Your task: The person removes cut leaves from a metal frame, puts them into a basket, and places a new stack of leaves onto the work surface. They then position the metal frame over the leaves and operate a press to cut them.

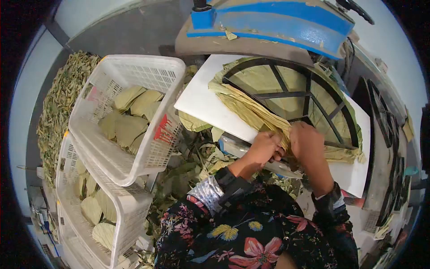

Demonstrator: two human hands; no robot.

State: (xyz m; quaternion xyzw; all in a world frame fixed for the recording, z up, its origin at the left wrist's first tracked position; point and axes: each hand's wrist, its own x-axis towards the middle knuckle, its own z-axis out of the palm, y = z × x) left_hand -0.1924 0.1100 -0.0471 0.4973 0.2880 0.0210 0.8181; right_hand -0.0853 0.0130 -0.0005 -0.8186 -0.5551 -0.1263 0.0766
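Pinching pleated, papery leaves [255,110] in left hand [268,145], seemingly right hand [307,140] too, beside curved black frame [286,95]

Frame [309,95] atop leaves [260,112]

Qty: 1 L hand [268,145] + 1 R hand [307,139], 2 tot. Leaf bunch [257,112] x1. Blk fan-shaped die [291,95] x1; spare blk dies [389,125] at R edge, 2 min., exact no. unclear. White cutting board [201,98] x1. Blue press head [268,22] x1. White plastic baskets [101,168] x3, btm one partly in view. Cut-leaf stacks [130,130] in top basket approx. 6.
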